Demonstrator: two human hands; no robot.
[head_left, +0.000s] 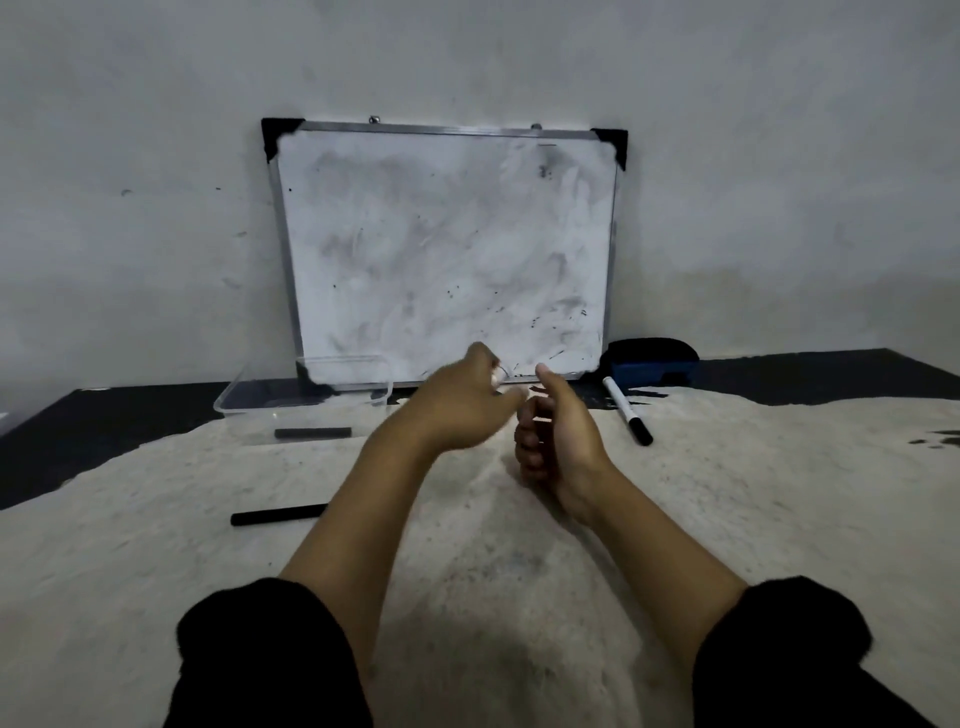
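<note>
Left fingers (488, 364): curled inward and motion-blurred; a small pale object (500, 375) shows at their tips, too blurred to identify, and whether it is pinched cannot be told. Left hand (457, 402): extended forward, raised above the cloth (208, 571), in front of the board's lower edge; the pale object overlaps that edge in view.

Right fingers (527, 441): curled tight toward the palm, nothing visible inside them; thumb (548, 379) points upward. Right hand (556, 441): just beside the left hand, slightly nearer the person; the two hands almost meet.

Board (447, 249): whiteboard, upright, leaning against the wall (156, 156); surface smeared grey; black corner caps; bottom edge on the table (78, 431).

Right of the hands: white marker (626, 410), black cap toward the person, lying on the cloth edge; eraser (649, 361) behind it, at the board's lower right corner.

Left of the hands: clear container (228, 400), overlapping the board's lower left corner in view; black bar (311, 432) at its front wall, inside or outside cannot be told; black marker (280, 514) lying on the cloth, nearer the person.

Both forearms bare; black sleeves (270, 660) pushed up to the elbows.
</note>
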